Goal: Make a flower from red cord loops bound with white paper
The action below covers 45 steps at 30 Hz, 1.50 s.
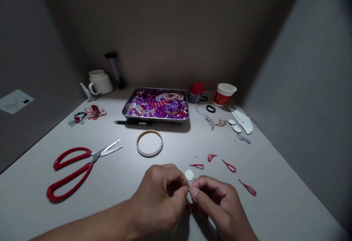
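My left hand (161, 197) and my right hand (217, 204) meet at the table's near edge, fingertips pinched together on a small red loop piece (189, 207), mostly hidden between them. Just beyond the fingertips lies a small white paper disc (189, 175). Several red teardrop loops lie past it: one (197, 165) close by, another (211, 157), a third (229, 166), and one (248, 188) to the right.
Red-handled scissors (74, 169) lie at the left. A tape ring (149, 143), a black pen (134, 123) and a metal tray (126, 109) of purple and red beads sit ahead. A white mug (99, 82), a paper cup (224, 94), finished loop flowers (95, 112) and white paper cutouts (242, 120) surround them.
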Available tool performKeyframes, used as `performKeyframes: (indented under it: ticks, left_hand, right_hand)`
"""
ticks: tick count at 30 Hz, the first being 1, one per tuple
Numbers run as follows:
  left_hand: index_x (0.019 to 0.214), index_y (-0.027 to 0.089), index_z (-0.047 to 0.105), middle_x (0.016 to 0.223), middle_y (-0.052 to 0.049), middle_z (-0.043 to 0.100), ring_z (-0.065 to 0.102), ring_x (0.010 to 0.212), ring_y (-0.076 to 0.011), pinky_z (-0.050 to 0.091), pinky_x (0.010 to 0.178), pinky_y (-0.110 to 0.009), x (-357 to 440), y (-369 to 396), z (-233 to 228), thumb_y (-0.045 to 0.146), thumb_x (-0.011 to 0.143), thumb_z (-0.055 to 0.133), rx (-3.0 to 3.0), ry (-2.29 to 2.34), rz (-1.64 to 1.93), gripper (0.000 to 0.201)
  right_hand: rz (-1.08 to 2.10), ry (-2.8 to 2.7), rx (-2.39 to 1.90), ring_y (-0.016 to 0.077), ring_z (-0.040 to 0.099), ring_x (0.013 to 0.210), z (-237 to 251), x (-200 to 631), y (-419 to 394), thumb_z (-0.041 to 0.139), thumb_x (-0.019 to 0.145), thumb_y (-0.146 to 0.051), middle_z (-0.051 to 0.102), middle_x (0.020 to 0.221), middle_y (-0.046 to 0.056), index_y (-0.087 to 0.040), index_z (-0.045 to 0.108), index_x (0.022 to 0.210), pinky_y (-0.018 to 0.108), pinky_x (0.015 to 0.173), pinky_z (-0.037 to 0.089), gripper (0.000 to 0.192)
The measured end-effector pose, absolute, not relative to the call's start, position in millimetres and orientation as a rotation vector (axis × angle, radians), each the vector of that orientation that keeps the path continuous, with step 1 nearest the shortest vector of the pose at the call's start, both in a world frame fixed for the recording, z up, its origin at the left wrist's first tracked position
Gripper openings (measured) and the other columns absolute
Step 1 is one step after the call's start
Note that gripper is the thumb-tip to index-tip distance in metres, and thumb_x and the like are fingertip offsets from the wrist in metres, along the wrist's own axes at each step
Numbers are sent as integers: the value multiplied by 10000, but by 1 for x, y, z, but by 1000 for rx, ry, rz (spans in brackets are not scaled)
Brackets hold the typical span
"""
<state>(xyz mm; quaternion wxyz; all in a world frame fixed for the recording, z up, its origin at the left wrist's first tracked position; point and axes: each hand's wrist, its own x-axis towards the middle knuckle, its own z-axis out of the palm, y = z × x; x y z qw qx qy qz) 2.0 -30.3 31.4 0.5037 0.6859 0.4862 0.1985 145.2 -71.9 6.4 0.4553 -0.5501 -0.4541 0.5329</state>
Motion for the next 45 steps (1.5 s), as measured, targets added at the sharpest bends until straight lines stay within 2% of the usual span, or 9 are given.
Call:
performKeyframes:
  ticks: [6,11,16,25,29,33,39,43,45]
  left_hand:
    - [592,131,544,460,47,452,365,427,-65,275,419,-186,1,-21,24,154,642,481,1268,1131,451,84]
    - [560,141,539,373,57,406,316,358,-60,206,364,-188,1,-18,21,168,579,489,1044,1145,406,60]
    - [530,137,537,386,51,416,335,339,-54,210,342,-179,3,-18,23,171,542,506,970,1113,388,47]
    - [616,115,580,472,23,518,401,344,-49,260,337,-161,3,-18,25,231,620,559,943,1014,374,118]
    - [760,116,585,548,8,557,420,353,-56,249,326,-161,1,-16,26,301,705,537,919,999,448,199]
    - [853,119,572,570,28,541,432,436,-65,336,419,-177,2,-19,25,255,666,623,1099,1069,537,237]
    - [642,104,588,541,-3,549,475,498,-98,359,485,-209,4,-26,23,248,702,568,1257,1099,483,157]
    - [586,120,569,472,39,478,391,428,-69,298,428,-188,3,-20,24,177,646,542,1214,1138,525,87]
    - [565,125,561,446,47,458,369,407,-66,281,410,-188,3,-18,26,163,618,526,1171,1152,520,74]
  right_hand:
    - [1032,-1305,-1298,126,531,465,0,148,-71,566,738,-262,638,688,53,-157,700,772,232,405,429,173]
    - [573,-1591,-1299,124,539,469,-6,158,-67,574,737,-136,653,745,60,-152,641,943,241,419,458,217]
    - [414,-1857,-998,170,620,653,-3,161,-70,559,687,8,655,802,93,-159,597,978,243,488,494,338]
    - [685,-1679,-1235,141,561,475,-7,157,-67,542,740,-112,618,628,43,-156,610,722,242,425,460,83]
    - [836,-1485,-1377,125,520,451,-7,153,-65,539,740,-183,579,562,9,-172,584,628,219,409,429,121]
    - [863,-1370,-1408,110,482,434,-7,150,-65,560,717,-204,553,533,-7,-173,590,604,203,395,399,121]
    - [1021,-1350,-1366,112,508,449,-5,148,-68,577,733,-248,576,583,13,-156,614,640,210,406,424,136]
    - [1016,-1150,-1348,88,478,435,-3,150,-69,578,731,-273,647,775,54,-157,638,974,210,383,417,276]
    - [950,-1169,-1366,88,479,441,-3,152,-68,577,730,-257,650,802,56,-167,617,1025,211,385,416,312]
